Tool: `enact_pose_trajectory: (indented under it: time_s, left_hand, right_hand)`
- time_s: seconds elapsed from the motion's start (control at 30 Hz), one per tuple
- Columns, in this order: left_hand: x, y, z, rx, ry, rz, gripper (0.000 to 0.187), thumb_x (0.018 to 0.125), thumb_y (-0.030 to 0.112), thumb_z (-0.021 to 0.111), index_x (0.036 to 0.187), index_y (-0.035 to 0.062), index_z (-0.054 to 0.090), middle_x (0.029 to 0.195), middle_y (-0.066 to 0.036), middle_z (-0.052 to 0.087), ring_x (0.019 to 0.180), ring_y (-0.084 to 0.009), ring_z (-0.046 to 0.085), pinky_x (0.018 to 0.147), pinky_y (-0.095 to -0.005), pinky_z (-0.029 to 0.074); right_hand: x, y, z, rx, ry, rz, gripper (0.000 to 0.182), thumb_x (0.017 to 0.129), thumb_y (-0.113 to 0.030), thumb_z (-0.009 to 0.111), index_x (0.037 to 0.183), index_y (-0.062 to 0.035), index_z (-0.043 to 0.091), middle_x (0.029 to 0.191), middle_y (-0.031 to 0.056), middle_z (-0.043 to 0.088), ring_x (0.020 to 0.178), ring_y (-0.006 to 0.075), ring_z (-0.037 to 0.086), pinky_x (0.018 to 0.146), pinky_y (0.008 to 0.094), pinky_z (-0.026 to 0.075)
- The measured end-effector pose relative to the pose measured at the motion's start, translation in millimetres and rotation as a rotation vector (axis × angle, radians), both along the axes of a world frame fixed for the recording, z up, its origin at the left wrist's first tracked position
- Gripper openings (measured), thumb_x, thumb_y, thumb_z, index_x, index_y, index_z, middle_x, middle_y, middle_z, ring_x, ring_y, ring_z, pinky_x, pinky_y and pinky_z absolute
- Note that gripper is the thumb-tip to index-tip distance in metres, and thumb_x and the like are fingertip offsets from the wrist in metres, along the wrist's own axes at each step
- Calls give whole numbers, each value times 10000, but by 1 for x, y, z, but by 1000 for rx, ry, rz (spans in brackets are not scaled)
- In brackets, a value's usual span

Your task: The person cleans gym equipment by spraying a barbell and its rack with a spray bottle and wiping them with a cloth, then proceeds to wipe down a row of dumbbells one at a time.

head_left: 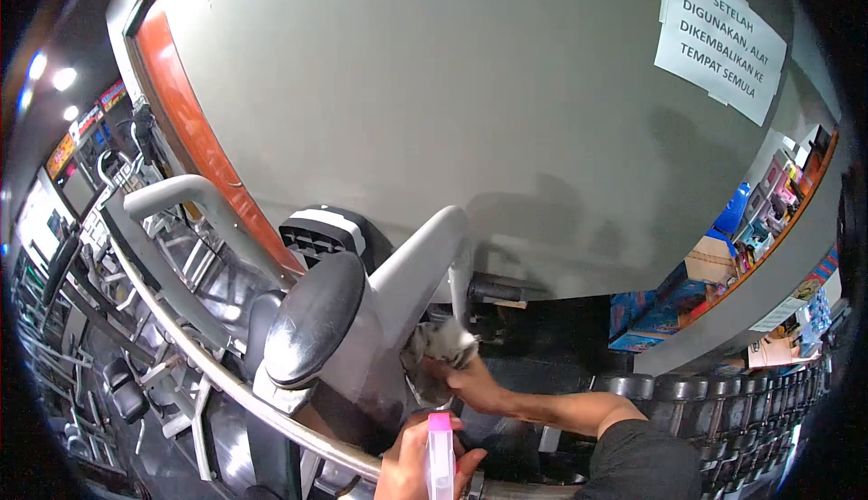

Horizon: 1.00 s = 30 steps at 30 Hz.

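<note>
I see left hand, grip closed around a pink-topped bottle. Right hand grips a rag against the gym machine, near its black pad.

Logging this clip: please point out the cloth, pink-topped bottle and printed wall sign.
Cloth [441, 339], head view: bunched upper part.
Pink-topped bottle [440, 460], head view: pale body below the top.
Printed wall sign [721, 44], head view: middle of the lettering.

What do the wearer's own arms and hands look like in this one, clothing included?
The right arm has a short dark sleeve and is bare below it, with no watch showing. Neither the right hand nor the left hand wears a glove. Any left sleeve is out of view.
</note>
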State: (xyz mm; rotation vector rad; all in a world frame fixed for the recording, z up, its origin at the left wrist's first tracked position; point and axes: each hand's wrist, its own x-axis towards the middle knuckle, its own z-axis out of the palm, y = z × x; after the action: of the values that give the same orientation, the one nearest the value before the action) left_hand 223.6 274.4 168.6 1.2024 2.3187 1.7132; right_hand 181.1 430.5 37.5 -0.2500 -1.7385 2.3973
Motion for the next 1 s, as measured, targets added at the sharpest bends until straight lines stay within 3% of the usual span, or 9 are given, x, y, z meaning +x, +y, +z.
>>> enact_pose_trajectory:
  time_s: [0.13, 0.2, 0.27, 0.4, 0.47, 0.53, 0.63, 0.8, 1.0]
  left_hand:
    - [0, 0, -3, -14, 33, 12, 441, 736, 43, 738, 1088, 12, 473, 701, -77, 554, 576, -225, 569, 544, -311, 464]
    - [1, -1, -3, -8, -12, 6, 443, 736, 46, 740, 1088, 14, 473, 700, -75, 556, 573, -223, 569, 541, -310, 463]
    - [1, 0, -1, -3, -45, -8, 444, 736, 49, 742, 1089, 16, 474, 698, -74, 558, 569, -221, 570, 538, -310, 462]
    - [2, 2, 7, -2, 18, 8, 432, 729, 52, 749, 1077, 27, 494, 693, -66, 555, 570, -203, 566, 541, -306, 461]
    - [1, 2, 3, 18, 6, 12, 428, 726, 52, 751, 1073, 31, 501, 692, -63, 552, 569, -197, 561, 542, -303, 461]
    - [3, -1, -11, -25, -181, 0, 499, 705, 91, 788, 1058, -4, 448, 942, -138, 616, 737, -163, 634, 640, -280, 499]
    - [2, 3, 5, -14, 18, 32, 428, 721, 50, 754, 1073, 34, 511, 695, -61, 547, 570, -192, 552, 547, -298, 461]
    - [3, 3, 7, 18, -41, 6, 441, 718, 55, 757, 1085, 38, 513, 702, -62, 538, 579, -196, 551, 556, -299, 463]
    - [3, 3, 8, 11, 6, 10, 442, 713, 78, 765, 1084, 35, 528, 765, -86, 553, 610, -236, 579, 580, -320, 478]
  right_hand:
    - [21, 20, 28, 73, 132, -122, 349, 857, -104, 631, 1185, -40, 529, 1085, 35, 595, 1003, 126, 543, 847, 288, 449]
    - [8, 43, 51, 1267, 762, -439, 291, 800, -35, 649, 1083, 11, 600, 1105, 164, 606, 1022, 269, 582, 909, 370, 428]
    - [-7, 42, 81, 715, 520, -110, 395, 769, -45, 668, 1140, 32, 558, 1165, 178, 572, 1072, 312, 555, 946, 401, 400]
    - [-45, 36, 93, 816, 473, -56, 555, 674, -77, 691, 1181, 40, 499, 1233, 215, 483, 1206, 370, 429, 1054, 443, 306]
    - [-48, 47, 112, 1178, 726, -215, 499, 627, -37, 640, 1105, 44, 520, 1143, 208, 536, 1120, 341, 497, 995, 410, 370]
    - [-53, 63, 105, 1177, 676, -218, 529, 600, -30, 629, 1107, 64, 515, 1160, 211, 526, 1157, 360, 456, 1023, 410, 352]
    - [-82, 97, 82, 1266, 478, -329, 526, 604, 8, 622, 1114, 72, 514, 1147, 206, 535, 1129, 354, 466, 997, 390, 378]
    - [-137, 161, 52, 1249, 248, -308, 454, 643, 4, 606, 1091, 26, 533, 1105, 161, 550, 1082, 350, 500, 925, 391, 429]
    - [-118, 164, 104, 1274, 155, -247, 360, 685, -16, 564, 1045, -19, 582, 1069, 163, 564, 1032, 348, 540, 883, 395, 447]
